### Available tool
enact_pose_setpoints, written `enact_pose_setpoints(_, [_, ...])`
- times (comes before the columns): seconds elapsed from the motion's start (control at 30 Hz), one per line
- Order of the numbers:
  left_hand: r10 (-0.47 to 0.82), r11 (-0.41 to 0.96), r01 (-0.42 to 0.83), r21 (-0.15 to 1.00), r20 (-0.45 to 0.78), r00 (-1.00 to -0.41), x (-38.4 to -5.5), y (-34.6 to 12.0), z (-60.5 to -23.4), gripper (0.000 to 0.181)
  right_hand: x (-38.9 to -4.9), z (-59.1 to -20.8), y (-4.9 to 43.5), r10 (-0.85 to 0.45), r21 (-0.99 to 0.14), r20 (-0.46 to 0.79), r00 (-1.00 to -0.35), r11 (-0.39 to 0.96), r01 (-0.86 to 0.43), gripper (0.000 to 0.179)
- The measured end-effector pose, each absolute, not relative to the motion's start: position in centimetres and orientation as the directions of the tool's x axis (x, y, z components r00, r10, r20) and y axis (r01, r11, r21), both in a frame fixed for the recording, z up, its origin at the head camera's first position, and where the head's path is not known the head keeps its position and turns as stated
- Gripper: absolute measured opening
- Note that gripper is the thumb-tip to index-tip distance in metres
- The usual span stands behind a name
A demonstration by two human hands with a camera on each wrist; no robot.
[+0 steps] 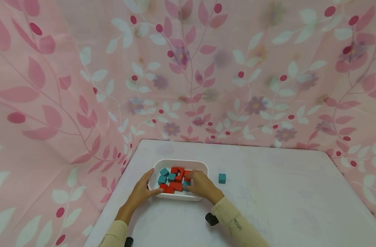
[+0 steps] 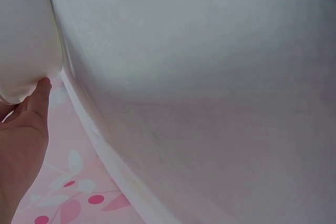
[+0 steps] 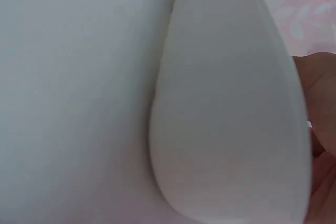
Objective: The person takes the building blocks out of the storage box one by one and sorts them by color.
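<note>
A white tray (image 1: 181, 197) with rounded corners holds several red and blue wooden blocks. My left hand (image 1: 141, 190) grips its left end, thumb over the front rim and fingers along the outer side. In the left wrist view, those fingers (image 2: 41, 98) lie against the tray's wall (image 2: 31, 35). Inside the right end reaches my right hand (image 1: 203, 185), fingertips at a red block (image 1: 187, 177) and thumb beside a blue block (image 1: 185, 185). I cannot tell whether it pinches either one. The tray's wall (image 3: 226, 103) hides most of this hand in the right wrist view.
One blue block (image 1: 222, 178) lies on the white-covered table (image 1: 283, 192), right of the tray. Among the blocks in the tray is a red arch (image 1: 179, 174). Pink floral cloth (image 1: 206, 85) hangs behind the table and along its sides.
</note>
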State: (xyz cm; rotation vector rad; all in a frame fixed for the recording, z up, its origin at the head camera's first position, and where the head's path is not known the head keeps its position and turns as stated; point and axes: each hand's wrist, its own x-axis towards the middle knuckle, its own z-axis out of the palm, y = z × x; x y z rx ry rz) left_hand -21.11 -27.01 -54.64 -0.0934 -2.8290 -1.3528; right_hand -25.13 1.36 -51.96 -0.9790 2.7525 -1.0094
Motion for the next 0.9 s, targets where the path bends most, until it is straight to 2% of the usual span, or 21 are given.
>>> enact_pose_setpoints(0.6, [0.048, 0.619, 0.041, 0.785, 0.015, -0.999, -21.2, -27.0, -54.8, 0.105, -25.2, -52.7, 0.7, -0.561, -0.567, 0.124, -0.818, 0.637, -0.522, 0.033])
enact_pose_setpoints(0.9, [0.049, 0.620, 0.044, 0.784, 0.018, -0.999, -21.0, -27.0, -54.7, 0.105, -24.8, -50.5, 1.8, -0.561, -0.583, 0.118, -0.819, 0.629, -0.514, 0.035])
